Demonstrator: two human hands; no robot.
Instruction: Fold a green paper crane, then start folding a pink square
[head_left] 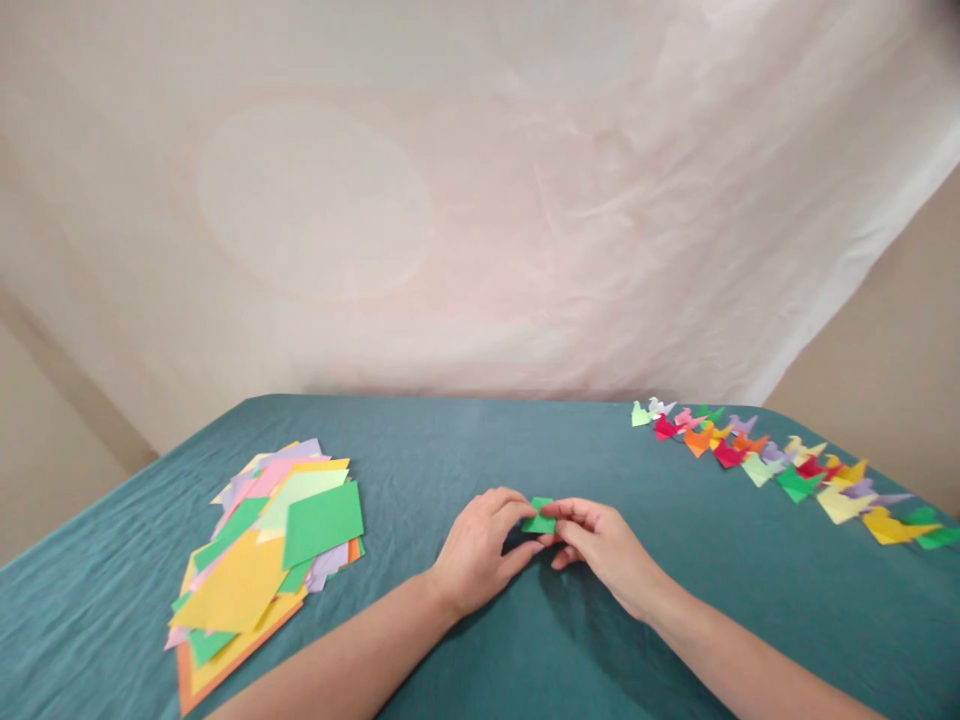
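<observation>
Two bare hands close together at the near middle of a desk (465,440) covered with a teal cloth. Left hand (480,550) curled, thumb and forefinger pinching the left edge of a small folded green paper (540,517). Right hand (600,545) likewise clasping the right edge of the same paper, fingertips bent inward, other fingers tucked beneath. Green paper held between both hands, partly hidden by the fingers, its fold shape hard to make out; resting on the cloth or just above it, impossible to tell. Well to the left of the left hand, a loose pile of flat paper squares (262,560) in yellow, green, pink, lilac and orange, a green sheet on top. Far to the right of the right hand and beyond it, a slanting row of small folded paper figures (780,465) in white, red, orange, green, lilac and yellow, lying on the cloth. Beyond both hands, behind the desk, a pale creased sheet (480,200) as a backdrop
</observation>
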